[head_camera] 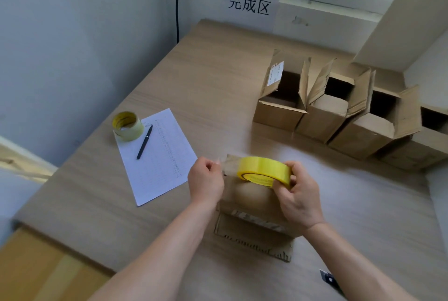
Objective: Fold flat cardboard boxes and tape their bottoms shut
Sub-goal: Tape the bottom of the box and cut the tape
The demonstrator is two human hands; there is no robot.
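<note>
A folded cardboard box (pixel 249 206) stands bottom up on the wooden table (pixel 194 82), right in front of me. My right hand (pixel 297 194) grips a yellow tape roll (pixel 263 169) just above the box's upturned bottom. My left hand (pixel 206 179) is at the box's left edge, its fingertips pinching the clear tape end pulled off the roll; the tape strip itself is barely visible. One flap of the box lies flat on the table toward me.
Several open-topped folded boxes (pixel 339 111) stand in a row at the back right. A second tape roll (pixel 127 126) and a black pen (pixel 144 142) lie on a printed sheet (pixel 160 155) to the left. A small dark object (pixel 328 279) lies near the front edge.
</note>
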